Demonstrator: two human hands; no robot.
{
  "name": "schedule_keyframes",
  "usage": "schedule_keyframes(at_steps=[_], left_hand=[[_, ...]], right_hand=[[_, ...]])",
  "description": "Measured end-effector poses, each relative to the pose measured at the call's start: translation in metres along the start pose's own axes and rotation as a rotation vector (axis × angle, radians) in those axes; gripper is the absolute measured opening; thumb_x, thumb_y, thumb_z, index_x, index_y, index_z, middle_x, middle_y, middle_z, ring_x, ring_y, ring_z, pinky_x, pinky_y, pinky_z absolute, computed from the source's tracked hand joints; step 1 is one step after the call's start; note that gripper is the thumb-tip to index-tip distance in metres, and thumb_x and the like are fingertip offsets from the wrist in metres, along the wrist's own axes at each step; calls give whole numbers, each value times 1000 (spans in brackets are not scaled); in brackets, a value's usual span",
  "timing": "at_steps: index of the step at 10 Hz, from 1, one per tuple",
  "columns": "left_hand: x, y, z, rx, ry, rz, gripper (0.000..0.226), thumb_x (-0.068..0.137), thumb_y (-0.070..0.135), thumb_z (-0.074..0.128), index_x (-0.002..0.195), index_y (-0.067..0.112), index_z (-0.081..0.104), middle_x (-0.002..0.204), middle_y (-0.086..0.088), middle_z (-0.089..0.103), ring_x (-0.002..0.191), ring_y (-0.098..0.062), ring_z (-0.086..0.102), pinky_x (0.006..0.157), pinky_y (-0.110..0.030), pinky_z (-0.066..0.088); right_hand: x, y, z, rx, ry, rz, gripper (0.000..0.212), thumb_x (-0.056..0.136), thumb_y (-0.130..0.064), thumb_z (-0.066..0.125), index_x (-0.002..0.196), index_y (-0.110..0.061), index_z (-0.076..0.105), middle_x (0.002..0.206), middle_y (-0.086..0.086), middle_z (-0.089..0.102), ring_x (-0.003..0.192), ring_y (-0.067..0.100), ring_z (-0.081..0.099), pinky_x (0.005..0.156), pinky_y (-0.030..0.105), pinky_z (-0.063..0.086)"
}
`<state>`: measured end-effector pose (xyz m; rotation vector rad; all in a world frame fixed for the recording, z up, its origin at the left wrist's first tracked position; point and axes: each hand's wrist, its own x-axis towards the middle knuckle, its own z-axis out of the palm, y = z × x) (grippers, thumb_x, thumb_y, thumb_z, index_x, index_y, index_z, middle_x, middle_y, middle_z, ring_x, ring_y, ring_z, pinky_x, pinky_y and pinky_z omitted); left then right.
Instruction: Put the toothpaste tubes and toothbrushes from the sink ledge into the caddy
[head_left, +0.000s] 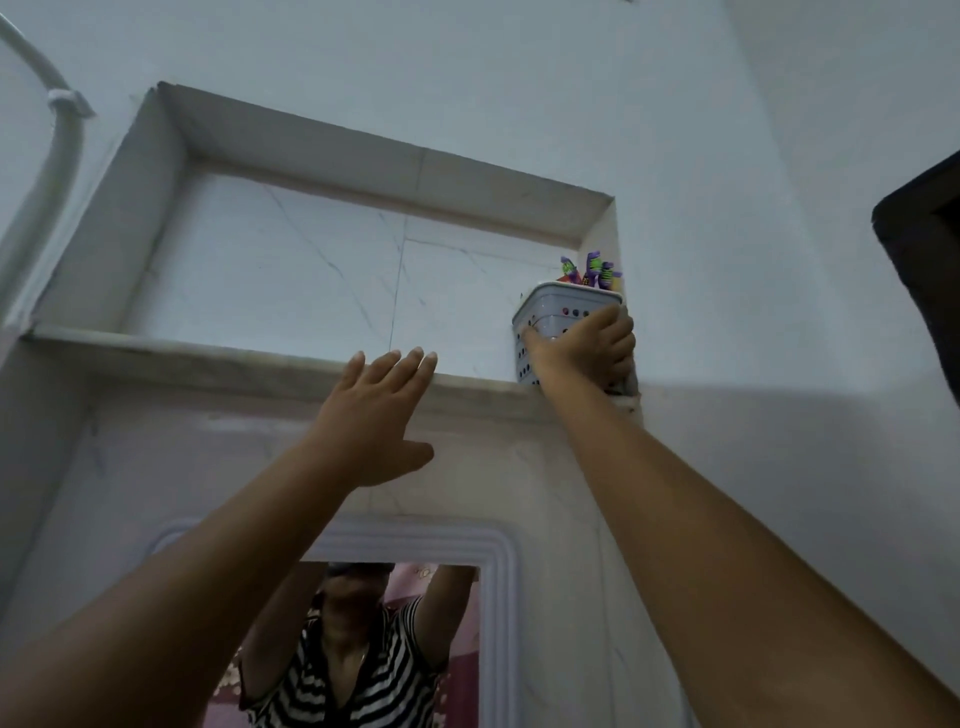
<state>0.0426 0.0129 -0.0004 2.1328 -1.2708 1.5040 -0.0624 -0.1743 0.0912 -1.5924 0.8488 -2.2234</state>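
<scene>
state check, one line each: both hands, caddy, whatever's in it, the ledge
right hand: gripping the caddy's side
left hand: open, fingers spread, empty, by the ledge edge
caddy: upright in the recess's right corner, on the ledge
toothbrushes: standing in the caddy, heads above the rim
ledge: bare left of the caddy

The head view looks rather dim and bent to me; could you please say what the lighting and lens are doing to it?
Head view: light is flat, cool and dim, with a soft shadow across the wall low on the right; the wide lens bows the wall niche edges and stretches both forearms; the left hand is slightly soft, the right hand on the caddy likewise; no glare.
</scene>
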Motion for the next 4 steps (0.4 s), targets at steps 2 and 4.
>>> schedule_keyframes(at_steps=[2, 4], left_hand=[[-3, 0, -5, -11, -33, 7, 98, 88, 49, 53, 156, 21, -11, 166, -1, -10, 154, -21, -8, 125, -45, -6], [-28, 10, -25, -22, -31, 40, 82, 94, 50, 45, 157, 16, 4, 167, -4, 1, 154, -21, 1, 126, -42, 4]], right_hand=[[-16, 16, 5, -90, -50, -93, 103, 71, -51, 70, 145, -8, 12, 155, 19, 18, 142, 37, 16, 116, 57, 16], [-79, 37, -49, -37, -181, -329, 72, 88, -50, 51, 140, -10, 22, 151, 16, 28, 141, 33, 22, 112, 58, 24]])
